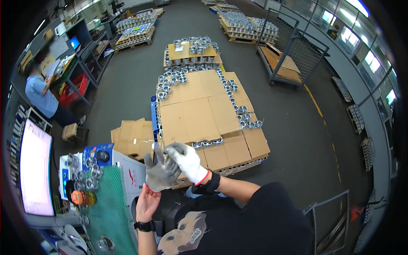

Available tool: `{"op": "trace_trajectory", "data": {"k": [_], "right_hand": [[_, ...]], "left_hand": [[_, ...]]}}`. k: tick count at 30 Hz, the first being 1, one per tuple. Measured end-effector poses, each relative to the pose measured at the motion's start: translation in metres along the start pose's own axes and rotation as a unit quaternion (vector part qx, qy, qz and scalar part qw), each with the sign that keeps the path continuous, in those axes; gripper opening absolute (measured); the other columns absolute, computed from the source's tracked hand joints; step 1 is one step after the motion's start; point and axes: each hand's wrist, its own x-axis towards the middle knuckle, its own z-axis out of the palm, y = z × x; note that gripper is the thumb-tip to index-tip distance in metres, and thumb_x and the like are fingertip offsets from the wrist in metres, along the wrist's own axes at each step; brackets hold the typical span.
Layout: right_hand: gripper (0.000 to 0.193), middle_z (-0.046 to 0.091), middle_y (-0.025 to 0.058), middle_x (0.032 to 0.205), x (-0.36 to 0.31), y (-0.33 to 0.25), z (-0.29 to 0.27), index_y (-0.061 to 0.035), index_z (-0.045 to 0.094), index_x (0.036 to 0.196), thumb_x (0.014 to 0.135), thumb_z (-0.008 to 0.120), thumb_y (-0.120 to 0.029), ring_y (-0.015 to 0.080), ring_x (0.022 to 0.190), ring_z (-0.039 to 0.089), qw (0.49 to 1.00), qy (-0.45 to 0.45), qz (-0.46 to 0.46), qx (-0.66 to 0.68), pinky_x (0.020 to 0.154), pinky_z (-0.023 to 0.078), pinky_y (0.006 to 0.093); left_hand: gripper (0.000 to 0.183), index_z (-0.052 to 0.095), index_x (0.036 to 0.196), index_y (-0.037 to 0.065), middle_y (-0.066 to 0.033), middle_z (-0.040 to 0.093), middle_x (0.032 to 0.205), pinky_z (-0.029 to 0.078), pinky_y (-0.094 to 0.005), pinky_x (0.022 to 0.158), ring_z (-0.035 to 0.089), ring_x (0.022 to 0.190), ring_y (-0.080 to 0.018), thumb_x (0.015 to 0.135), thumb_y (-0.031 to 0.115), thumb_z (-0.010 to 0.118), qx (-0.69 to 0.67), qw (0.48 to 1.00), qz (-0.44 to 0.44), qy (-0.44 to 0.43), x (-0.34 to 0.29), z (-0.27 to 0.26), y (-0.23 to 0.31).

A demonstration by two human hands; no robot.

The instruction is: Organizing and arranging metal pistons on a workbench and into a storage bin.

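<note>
Handling of a glove before a stacked pallet, viewed from the head. The left hand (147,205) is bare, palm turned up, its fingertips meeting the cuff of the grey glove (163,173); whether they grip the cuff or lie within it cannot be told. The right hand (187,162), clad in the white glove (194,171), appears to grasp the grey glove by its upper part, fingertips bent over it. The grey glove thus lies between the two hands, its fingers pointing away from the wearer, in front of the cardboard (193,114).

The step in hand is judged to be the fitting or removal of the grey glove; the direction cannot be settled here. In either case, the next move would call for a firm hold by the right hand and straight left fingers, in line with the cuff.

Counts: hands of the wearer, two; gloves, two, one worn and one held; wristbands (145,226), two, one per wrist. Along the near edge of the cardboard, three metal cups (207,143) show. On the bench (111,199), at left, stand about eight further cups (91,183), some overlapping, with one jar (79,197) and one mouse (103,156). One screen (36,170) and one seated co-worker (40,91) lie beyond.
</note>
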Motion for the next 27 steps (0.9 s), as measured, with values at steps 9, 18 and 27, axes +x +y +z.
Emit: {"op": "trace_trajectory", "data": {"k": [9, 18, 27], "right_hand": [[0.030, 0.073, 0.0113, 0.092, -0.078, -0.024, -0.089, -0.0022, 0.069, 0.110, 0.093, 0.065, -0.027, 0.0200, 0.085, 0.072, 0.988, -0.009, 0.016, -0.156, 0.076, 0.056, 0.0348], [0.044, 0.071, 0.0139, 0.103, -0.121, -0.042, -0.199, -0.0092, 0.072, 0.112, 0.088, 0.070, -0.045, 0.0333, 0.097, 0.068, 0.907, -0.216, -0.072, -0.354, 0.085, 0.053, 0.0413], [0.028, 0.068, 0.0165, 0.085, -0.150, -0.031, -0.466, -0.0107, 0.070, 0.097, 0.085, 0.069, -0.037, 0.0387, 0.083, 0.067, 0.891, 0.136, -0.081, -0.426, 0.072, 0.053, 0.0466]], "left_hand": [[0.028, 0.057, 0.126, -0.002, -0.0122, 0.068, 0.121, 0.053, -0.0331, 0.096, 0.067, 0.105, -0.0187, 0.100, 0.009, 0.057, 0.046, 0.992, 0.103, -0.047, -0.030, 0.019, -0.094], [0.013, 0.056, 0.086, 0.007, 0.0048, 0.055, 0.078, 0.038, -0.0203, 0.061, 0.048, 0.067, -0.0039, 0.094, 0.004, 0.065, 0.366, 0.863, 0.341, 0.068, -0.006, 0.137, -0.194], [0.012, 0.064, 0.103, 0.000, -0.0026, 0.060, 0.085, 0.044, -0.0259, 0.071, 0.053, 0.078, -0.0110, 0.096, 0.007, 0.057, 0.533, 0.780, 0.227, -0.236, 0.067, 0.335, -0.454]]}}
